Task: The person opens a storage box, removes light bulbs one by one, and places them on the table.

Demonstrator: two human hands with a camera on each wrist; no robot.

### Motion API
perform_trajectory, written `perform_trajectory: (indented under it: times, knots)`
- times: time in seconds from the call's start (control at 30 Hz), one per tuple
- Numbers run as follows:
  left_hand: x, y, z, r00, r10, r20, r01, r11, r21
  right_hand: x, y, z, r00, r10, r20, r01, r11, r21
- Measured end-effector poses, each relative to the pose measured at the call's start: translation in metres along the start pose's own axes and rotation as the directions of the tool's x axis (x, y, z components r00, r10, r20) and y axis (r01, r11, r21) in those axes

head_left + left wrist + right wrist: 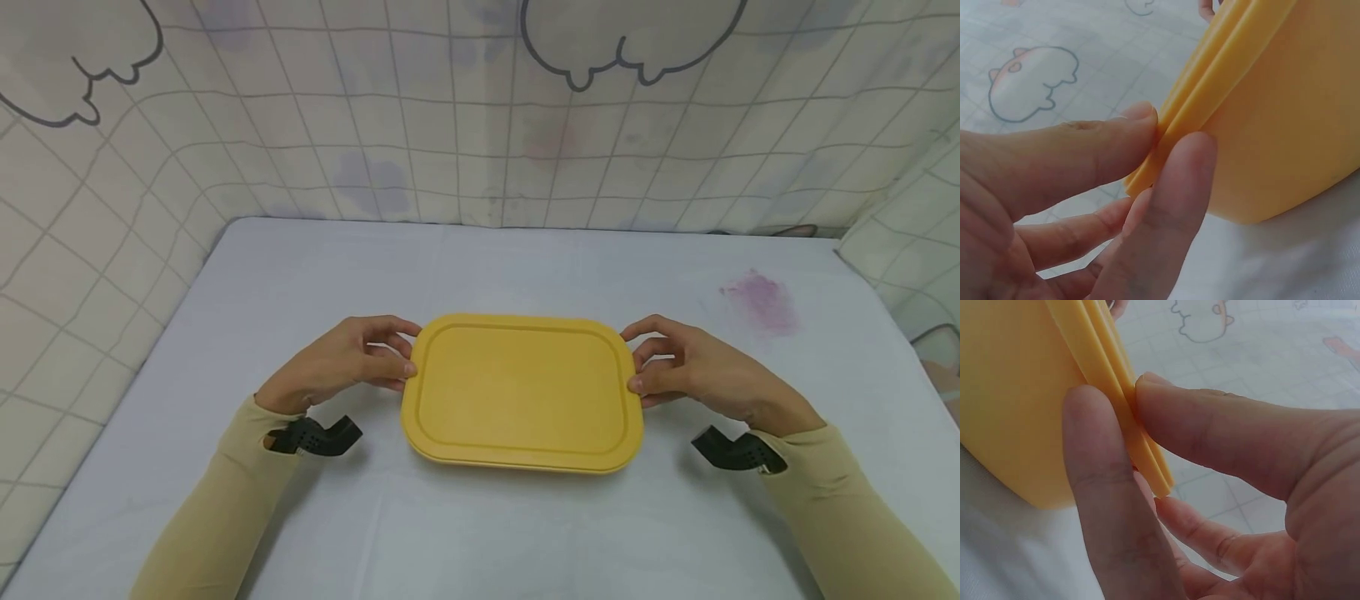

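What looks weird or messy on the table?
A pinkish-purple smudge does. It's past the right hand, toward the far right, and looks like a stain because the cloth around it is pale. The yellow container shows no obvious damage.

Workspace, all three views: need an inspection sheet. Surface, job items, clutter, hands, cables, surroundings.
Surface: white-covered table; pink stain toward the far right.
Job items: yellow container with its yellow lid on, near the middle of the table.
Clutter: nothing seen.
Left hand: grips the rim at the container's left end; black wrist mount at the sleeve cuff.
Right hand: grips the rim at the right end; matching wrist mount.
Cables: thin dark loop at the table's back right edge, possibly a cable; too small to confirm.
Surroundings: white curtain with a grid pattern and cartoon outlines, behind and at both sides.
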State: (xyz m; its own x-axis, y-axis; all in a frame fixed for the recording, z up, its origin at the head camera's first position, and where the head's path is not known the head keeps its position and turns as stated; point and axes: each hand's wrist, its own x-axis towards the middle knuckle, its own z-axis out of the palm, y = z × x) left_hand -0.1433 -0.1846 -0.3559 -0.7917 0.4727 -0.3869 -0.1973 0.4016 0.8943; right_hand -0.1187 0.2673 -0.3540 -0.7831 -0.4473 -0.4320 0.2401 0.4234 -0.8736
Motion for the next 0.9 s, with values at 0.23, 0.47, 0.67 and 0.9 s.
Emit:
perform_trajectory:
  times: [0.23,0.47,0.67,0.9]
  knots:
    - [-0.002,0.002,0.0,1.0,0.006,-0.014,-0.006,1.0,0.023,-0.002,-0.003,0.001,1.0,-0.004,-0.026,0.003,1.0,-0.021]
    - [-0.004,0.006,0.003,0.999,0.006,-0.035,-0.004,0.999,0.054,-0.005,-0.005,0.003,0.999,-0.026,-0.041,0.025,0.999,-0.043]
    - [-0.006,0.01,0.005,0.999,0.006,-0.049,-0.002,0.996,0.091,-0.007,-0.008,0.006,0.998,-0.031,-0.053,0.027,0.997,-0.075]
    - [-0.009,0.013,0.005,0.998,0.014,-0.057,-0.008,0.993,0.118,-0.011,-0.014,0.006,0.998,-0.047,-0.051,0.042,0.995,-0.091]
